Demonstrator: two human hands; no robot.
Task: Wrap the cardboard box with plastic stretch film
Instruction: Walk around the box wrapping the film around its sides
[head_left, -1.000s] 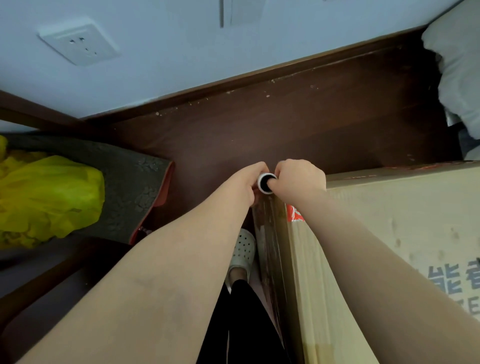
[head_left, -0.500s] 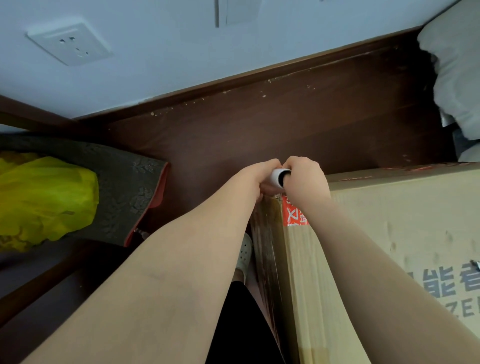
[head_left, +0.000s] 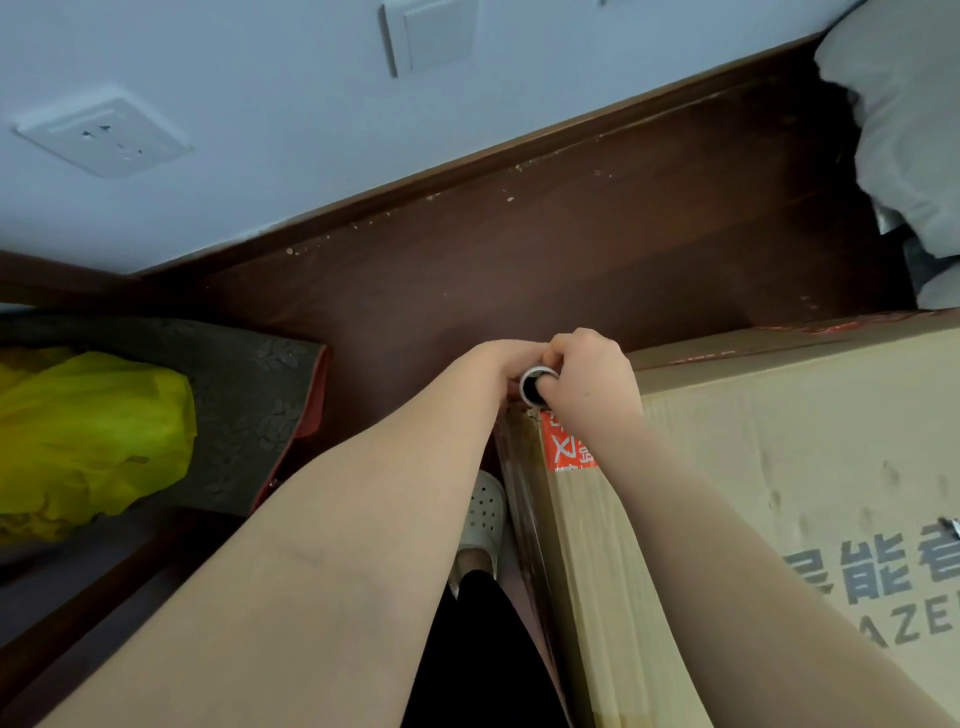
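A large cardboard box (head_left: 779, 457) with grey print and red tape fills the lower right. Clear stretch film (head_left: 524, 509) runs down its left side face. At the box's far left top corner stands the film roll (head_left: 535, 385); only its white core end with the dark hole shows. My right hand (head_left: 592, 379) grips the roll's end from the right, with one finger at the core hole. My left hand (head_left: 511, 358) holds the roll from the left, its fingers mostly hidden behind the roll and my right hand.
Dark brown wooden floor (head_left: 597, 244) meets a pale wall with a socket (head_left: 104, 137) and a switch (head_left: 431, 34). A patterned chair seat (head_left: 249, 410) with a yellow plastic bag (head_left: 88, 436) stands at left. White bedding (head_left: 909, 130) lies at far right. My white slipper (head_left: 483, 514) stands beside the box.
Both hands stay on the roll at the box corner. The roll has tipped so that its hollow end faces the camera again. The view has shifted slightly.
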